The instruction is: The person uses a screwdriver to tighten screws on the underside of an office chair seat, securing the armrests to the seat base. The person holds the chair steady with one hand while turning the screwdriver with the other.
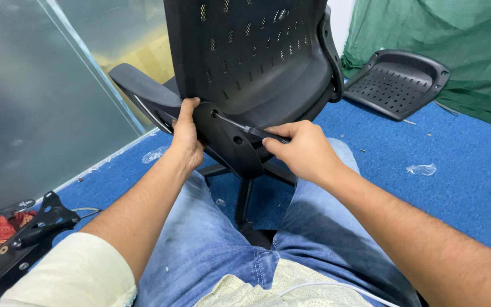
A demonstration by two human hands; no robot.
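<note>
A screw is being driven into the curved bracket (231, 142) at the foot of the chair back (251, 57). The screwdriver (245, 129) is held in the right hand (308, 150), whose fingers are closed around its handle, while the tip is set against the upper left part of the bracket. The bracket's edge is gripped by the left hand (187, 136), thumb up along the back's lower corner and fingers wrapped behind, so that the back is steadied upright. The back stands between the knees, over the chair base (245, 187), whose black legs are seen on the blue carpet (461, 182). An armrest (143, 91) juts out to the left.

The step in hand appears to be the fastening, or loosening, of one bracket screw; which way it is turned cannot be told. A second hole in the bracket, lower and to the right, is seen empty. For the next move, the tip would probably need to be kept square in the screw head and the back held from tilting.

A seat pan (399, 82) lies well apart by the green cloth (461, 51), and a metal plate (18, 244) rests at the lower left.
</note>
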